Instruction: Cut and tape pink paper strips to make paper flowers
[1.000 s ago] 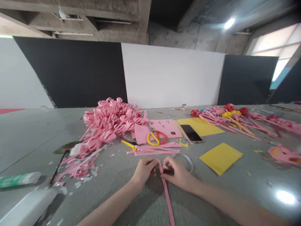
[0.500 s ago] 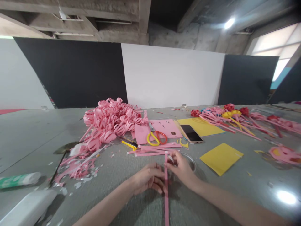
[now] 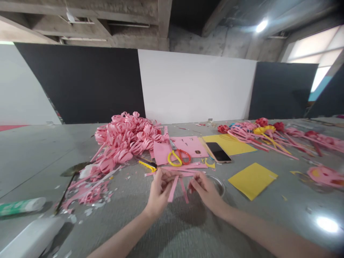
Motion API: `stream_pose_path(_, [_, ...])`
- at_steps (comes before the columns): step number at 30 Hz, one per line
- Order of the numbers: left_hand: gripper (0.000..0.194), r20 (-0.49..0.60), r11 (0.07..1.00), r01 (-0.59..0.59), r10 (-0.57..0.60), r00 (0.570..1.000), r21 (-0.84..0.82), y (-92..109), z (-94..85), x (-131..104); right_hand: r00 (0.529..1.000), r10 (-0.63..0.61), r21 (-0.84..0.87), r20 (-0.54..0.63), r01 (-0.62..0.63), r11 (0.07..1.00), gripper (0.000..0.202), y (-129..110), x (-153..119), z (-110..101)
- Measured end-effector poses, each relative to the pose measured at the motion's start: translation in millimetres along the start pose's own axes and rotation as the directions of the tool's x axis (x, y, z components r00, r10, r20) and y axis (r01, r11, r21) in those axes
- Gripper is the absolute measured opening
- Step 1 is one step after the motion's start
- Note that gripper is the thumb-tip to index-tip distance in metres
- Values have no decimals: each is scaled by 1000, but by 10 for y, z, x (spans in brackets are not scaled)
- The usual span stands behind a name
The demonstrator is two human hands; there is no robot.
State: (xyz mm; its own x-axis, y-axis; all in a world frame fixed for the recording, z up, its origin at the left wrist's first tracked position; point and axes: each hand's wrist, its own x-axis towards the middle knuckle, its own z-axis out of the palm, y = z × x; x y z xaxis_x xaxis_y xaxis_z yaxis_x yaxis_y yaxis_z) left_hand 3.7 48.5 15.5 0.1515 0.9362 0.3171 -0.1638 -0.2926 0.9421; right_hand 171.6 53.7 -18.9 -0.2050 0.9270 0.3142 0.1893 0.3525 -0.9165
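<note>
My left hand [image 3: 161,188] pinches a pink paper strip [image 3: 173,189] near its top, just above the table. The strip is bent over, so two lengths hang down side by side and spread apart at the bottom. Close to its right side is my right hand [image 3: 202,187], fingers curled together; what they hold, if anything, is hidden. Behind that hand lies a clear roll of tape [image 3: 220,186], partly covered. More pink strips [image 3: 197,165] lie flat just beyond both hands, next to scissors [image 3: 175,158] with one yellow and one red handle.
A heap of pink paper loops [image 3: 129,136] stands back left. A yellow utility knife [image 3: 147,165], a phone [image 3: 218,152], a pink sheet [image 3: 193,145] and a yellow card [image 3: 252,181] lie around. Far left are a green-and-white tube [image 3: 24,206] and a white box [image 3: 34,236].
The pink strip, stretched straight toward me before, is now bent over with both ends hanging. My left hand has moved up and left with it; my right hand has shifted slightly and curled.
</note>
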Motion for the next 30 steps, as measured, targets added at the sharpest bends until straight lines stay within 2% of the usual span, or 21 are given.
stream_pose_path(4, [8,148,977,-118,92,985,179,18,15,-93,1000,18,41,14,-19,999,21,-27,-4,1])
stream_pose_path(8, [11,340,960,-133,43,940,247,10,44,-145,999,25,19,-22,-25,1000,22,-19,-4,-4])
stream_pose_path(15, [19,453,950,-136,-7,892,283,41,57,-162,998,6,-56,-59,-9,998,20,39,11,-4])
stream_pose_path(22, [20,470,931,-158,-17,882,330,9,37,-164,997,-11,-66,-79,6,998,20,49,21,-18])
stream_pose_path(24, [18,442,929,-136,-32,896,344,-12,35,-151,997,-9,-76,-73,3,997,20,56,21,-19])
stream_pose_path(27, [7,250,945,-16,-71,966,327,-71,30,-97,998,-32,-147,-56,23,989,20,52,11,-16])
stream_pose_path(29, [11,121,961,82,-118,986,266,-129,19,-40,998,-48,-194,-49,37,980,20,38,0,-11])
stream_pose_path(30, [15,91,966,129,-153,984,224,-157,13,-11,998,-53,-209,-44,42,977,21,28,-6,-9])
